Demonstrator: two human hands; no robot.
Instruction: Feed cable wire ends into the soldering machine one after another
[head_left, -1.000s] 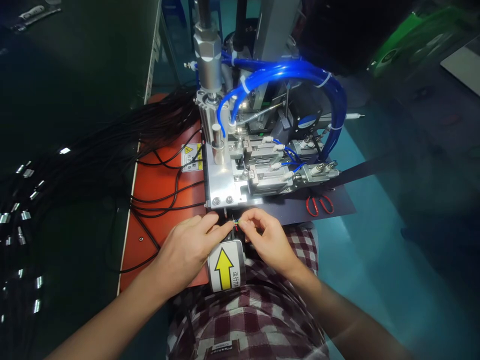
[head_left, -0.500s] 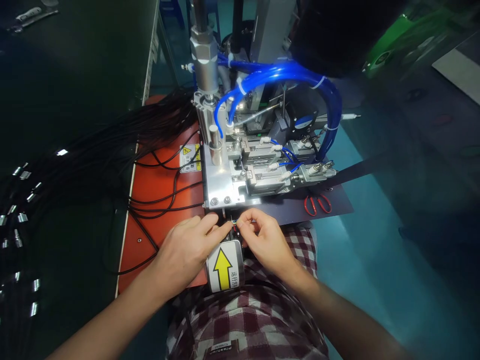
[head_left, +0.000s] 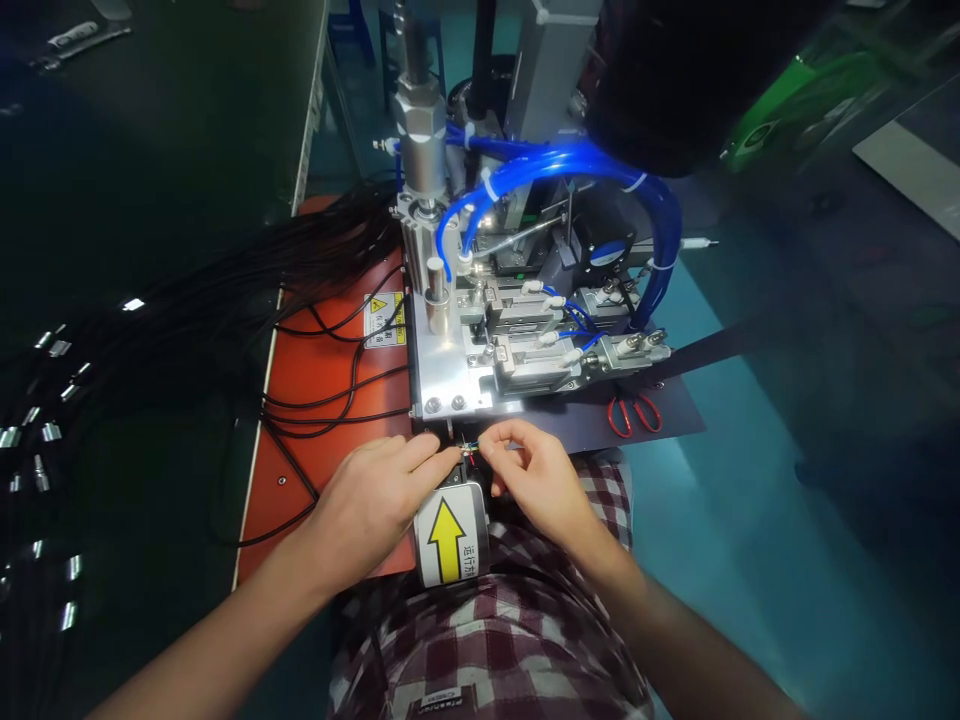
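My right fingers pinch wires beyond the label. I can't tell if my left fingers grip; best keep wires separate.

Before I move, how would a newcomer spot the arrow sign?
Find the silver machine with looped blue tubes. Nearer the wearer, between left hand and right hand, sits the white sign; unlike the warning label, it bears one big yellow arrow.

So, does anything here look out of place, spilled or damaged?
Nothing clearly stands out; I see no spill or obvious damage. The untidiest part is the black cables straying loosely over the orange surface. The thin coloured wires at the fingers are too small to check.
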